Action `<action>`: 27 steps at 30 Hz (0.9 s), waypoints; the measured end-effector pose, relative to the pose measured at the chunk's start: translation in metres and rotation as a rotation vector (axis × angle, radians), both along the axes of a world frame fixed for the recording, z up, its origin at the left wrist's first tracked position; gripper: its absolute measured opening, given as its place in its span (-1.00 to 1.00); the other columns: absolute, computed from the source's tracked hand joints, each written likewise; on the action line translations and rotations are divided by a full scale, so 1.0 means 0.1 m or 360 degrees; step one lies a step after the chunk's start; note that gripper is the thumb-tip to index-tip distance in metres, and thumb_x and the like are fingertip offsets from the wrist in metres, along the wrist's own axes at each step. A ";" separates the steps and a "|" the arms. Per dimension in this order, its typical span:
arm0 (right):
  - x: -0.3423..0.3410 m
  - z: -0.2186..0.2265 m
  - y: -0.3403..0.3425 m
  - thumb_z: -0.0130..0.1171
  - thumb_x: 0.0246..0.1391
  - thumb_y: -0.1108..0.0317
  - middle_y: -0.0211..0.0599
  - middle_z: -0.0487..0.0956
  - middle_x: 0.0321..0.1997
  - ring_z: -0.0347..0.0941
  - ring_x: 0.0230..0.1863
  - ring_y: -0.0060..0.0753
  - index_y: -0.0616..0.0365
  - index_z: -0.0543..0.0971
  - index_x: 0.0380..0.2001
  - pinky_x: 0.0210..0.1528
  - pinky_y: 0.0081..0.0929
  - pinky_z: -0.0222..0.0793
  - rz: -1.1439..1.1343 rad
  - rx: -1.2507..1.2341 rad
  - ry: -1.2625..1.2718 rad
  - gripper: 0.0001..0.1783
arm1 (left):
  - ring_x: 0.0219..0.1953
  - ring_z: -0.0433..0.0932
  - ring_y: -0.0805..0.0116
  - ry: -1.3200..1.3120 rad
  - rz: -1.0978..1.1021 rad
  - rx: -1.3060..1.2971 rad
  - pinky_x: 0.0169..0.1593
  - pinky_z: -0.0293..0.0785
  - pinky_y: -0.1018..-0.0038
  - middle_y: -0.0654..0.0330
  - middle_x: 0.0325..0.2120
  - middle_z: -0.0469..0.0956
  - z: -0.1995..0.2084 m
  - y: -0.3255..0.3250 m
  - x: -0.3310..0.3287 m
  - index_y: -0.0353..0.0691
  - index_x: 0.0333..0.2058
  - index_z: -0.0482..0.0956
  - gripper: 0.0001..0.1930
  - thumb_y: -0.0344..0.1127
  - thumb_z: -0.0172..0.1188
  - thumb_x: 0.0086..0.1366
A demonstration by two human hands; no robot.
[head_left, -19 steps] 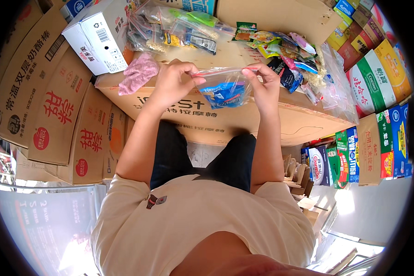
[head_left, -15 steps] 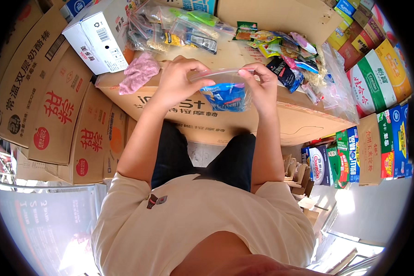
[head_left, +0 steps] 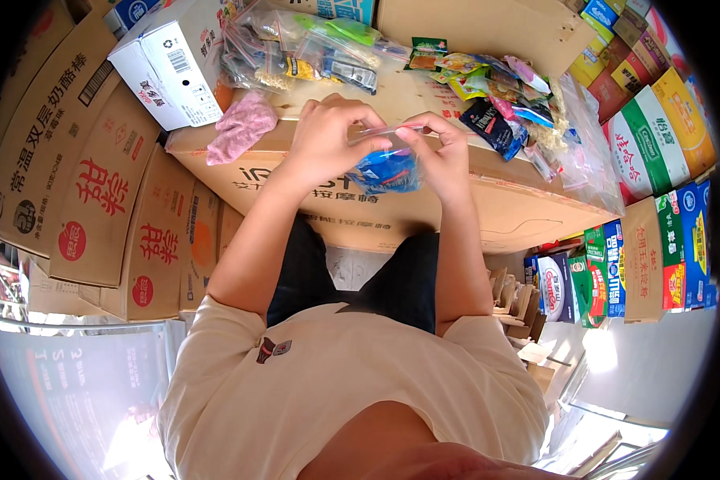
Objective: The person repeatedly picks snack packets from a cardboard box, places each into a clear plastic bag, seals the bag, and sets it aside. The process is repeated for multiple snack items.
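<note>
Between my two hands hangs a clear zip bag (head_left: 386, 173) with a blue packet inside, in front of the near edge of a large cardboard box (head_left: 360, 212). My left hand (head_left: 333, 138) pinches the bag's top edge at its left part. Thumb and fingers of my right hand (head_left: 438, 146) grip the same edge further right, close to the left hand's fingertips. Whether the zip is closed along its whole length cannot be made out. A pink cloth (head_left: 242, 128) lies on the box to the left of my left hand.
Filled zip bags (head_left: 316, 52) are heaped at the back left beside a white carton (head_left: 168, 72). Loose colourful packets (head_left: 500, 88) and clear plastic bags (head_left: 588, 152) lie at the right. Stacked cartons (head_left: 96, 176) stand on the left, more boxes (head_left: 656, 136) on the right.
My right hand has moved left along the bag's top edge, closer to my left hand. My left hand has shifted slightly right, and the bag looks more bunched.
</note>
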State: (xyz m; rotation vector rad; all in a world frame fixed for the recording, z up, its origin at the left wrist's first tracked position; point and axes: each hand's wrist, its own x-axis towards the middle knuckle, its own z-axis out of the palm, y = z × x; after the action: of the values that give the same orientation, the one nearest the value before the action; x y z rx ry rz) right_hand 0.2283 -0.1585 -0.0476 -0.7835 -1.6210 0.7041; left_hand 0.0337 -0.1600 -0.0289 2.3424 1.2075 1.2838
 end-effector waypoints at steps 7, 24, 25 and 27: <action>-0.01 -0.03 0.00 0.29 -0.01 0.52 -0.35 0.60 -0.46 0.46 -0.38 -0.63 0.29 0.61 -0.45 -0.28 -0.61 0.39 -0.0040 0.0065 0.0009 -0.94 | -0.43 0.53 0.26 0.0125 0.0014 0.0086 -0.32 0.36 0.35 0.27 -0.59 0.57 0.03 -0.02 0.04 -0.15 -0.53 0.59 -0.90 -0.38 0.37 0.02; 0.08 -0.28 0.06 0.25 0.08 0.47 -0.44 0.60 -0.45 0.48 -0.31 -0.67 0.28 0.61 -0.37 -0.22 -0.65 0.38 0.0070 -0.0167 0.0256 -0.92 | -0.62 0.40 0.34 0.0017 -0.0173 -0.0049 -0.49 0.24 0.46 0.16 -0.65 0.50 0.02 0.00 0.01 -0.23 -0.52 0.56 -0.82 -0.30 0.35 0.11; 0.10 -0.29 0.08 0.24 0.09 0.47 -0.45 0.60 -0.45 0.47 -0.31 -0.68 0.28 0.61 -0.37 -0.21 -0.65 0.38 0.0032 -0.0155 0.0305 -0.92 | -0.63 0.39 0.40 0.0043 -0.0178 -0.0111 -0.51 0.24 0.47 0.18 -0.66 0.48 -0.03 0.03 -0.01 -0.24 -0.52 0.55 -0.81 -0.28 0.35 0.13; 0.17 -0.29 0.09 0.23 0.10 0.47 -0.44 0.59 -0.43 0.48 -0.29 -0.66 0.29 0.61 -0.35 -0.19 -0.65 0.37 0.0001 -0.0168 0.0342 -0.91 | -0.63 0.35 0.51 0.0007 -0.0216 -0.0269 -0.52 0.23 0.51 0.26 -0.68 0.46 -0.08 0.10 -0.01 -0.26 -0.51 0.55 -0.78 -0.26 0.35 0.15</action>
State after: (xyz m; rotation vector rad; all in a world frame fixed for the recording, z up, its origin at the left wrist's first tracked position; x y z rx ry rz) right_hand 0.2455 -0.1495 -0.0766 -0.7557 -1.3993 0.8500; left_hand 0.0328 -0.1503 -0.0370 2.2641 1.0915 1.0892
